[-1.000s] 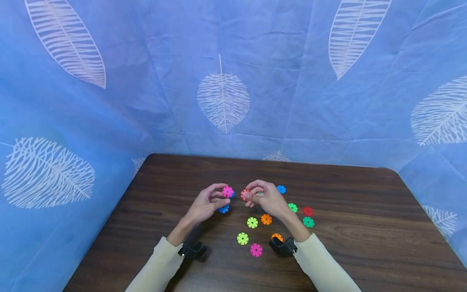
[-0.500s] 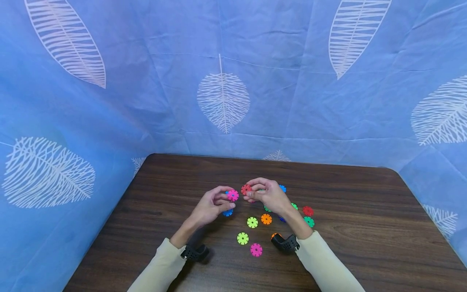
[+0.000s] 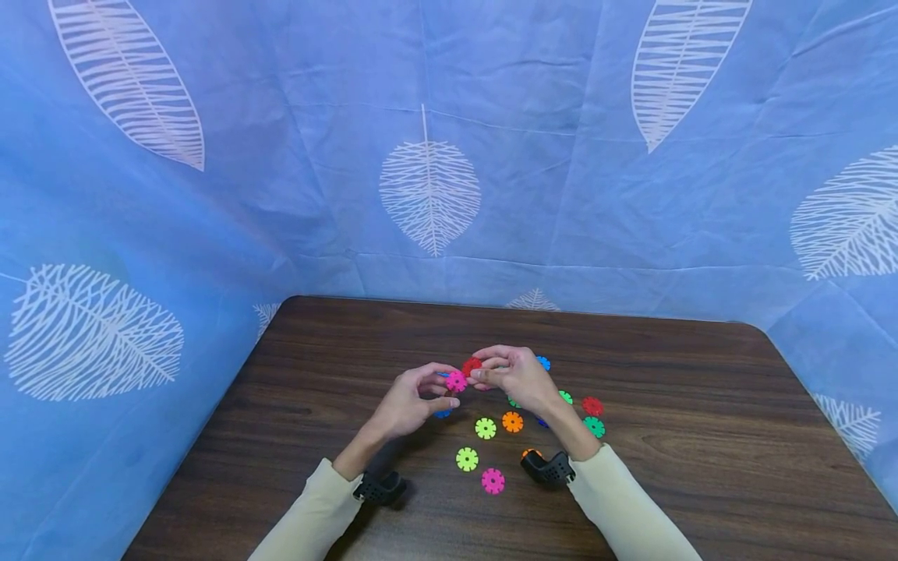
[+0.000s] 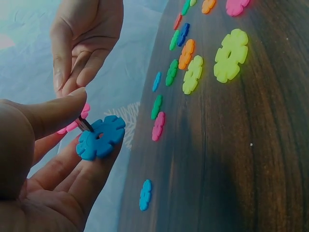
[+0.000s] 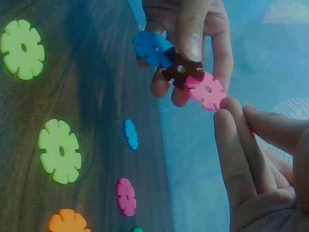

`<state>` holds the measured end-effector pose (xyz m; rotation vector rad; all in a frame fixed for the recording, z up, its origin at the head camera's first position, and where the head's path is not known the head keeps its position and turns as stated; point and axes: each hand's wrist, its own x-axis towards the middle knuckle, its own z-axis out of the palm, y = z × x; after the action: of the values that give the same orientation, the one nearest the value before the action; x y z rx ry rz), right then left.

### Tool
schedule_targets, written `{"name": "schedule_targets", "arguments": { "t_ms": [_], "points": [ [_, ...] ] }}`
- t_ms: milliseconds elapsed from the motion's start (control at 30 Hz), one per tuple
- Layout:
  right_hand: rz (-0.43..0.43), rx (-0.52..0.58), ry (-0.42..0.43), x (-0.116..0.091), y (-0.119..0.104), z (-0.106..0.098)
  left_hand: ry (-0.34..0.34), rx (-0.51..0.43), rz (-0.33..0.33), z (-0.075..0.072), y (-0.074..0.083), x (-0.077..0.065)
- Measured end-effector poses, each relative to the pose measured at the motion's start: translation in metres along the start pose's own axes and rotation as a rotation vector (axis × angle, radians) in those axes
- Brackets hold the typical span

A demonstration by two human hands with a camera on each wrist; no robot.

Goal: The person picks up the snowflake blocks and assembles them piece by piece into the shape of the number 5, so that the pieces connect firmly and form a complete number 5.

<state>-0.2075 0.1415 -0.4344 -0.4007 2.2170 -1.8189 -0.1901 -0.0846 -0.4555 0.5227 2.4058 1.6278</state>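
Left hand [image 3: 407, 401] has a grip on this little blue-brown-pink disc chain [image 5: 173, 75], right hand [image 3: 522, 379] pinches a red disc [image 3: 471, 365] right beside it.

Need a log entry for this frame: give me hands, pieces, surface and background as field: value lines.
left hand: holds a three-disc chain
chain order: blue disc, brown disc, pink disc
right hand: pinches a red disc
red-pink contact: cannot tell
on table: yellow-green discs, an orange disc, other colored discs
table: dark wood grain
background: blue cloth with white leaf prints
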Motion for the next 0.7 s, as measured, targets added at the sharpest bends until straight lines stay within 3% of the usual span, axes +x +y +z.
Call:
{"name": "schedule_targets", "arguments": {
  "t_ms": [367,567,700],
  "points": [
    [-0.015,0.011,0.003,0.002,0.002,0.005,0.007,0.057,0.038,0.002,-0.001,0.0],
    [0.004,-0.042,0.112,0.002,0.003,0.011,0.034,-0.002,0.034,0.005,-0.001,-0.001],
    [0.008,0.023,0.164,0.002,0.002,0.014,0.049,-0.05,0.038,0.006,-0.003,0.0]
  ]
}}
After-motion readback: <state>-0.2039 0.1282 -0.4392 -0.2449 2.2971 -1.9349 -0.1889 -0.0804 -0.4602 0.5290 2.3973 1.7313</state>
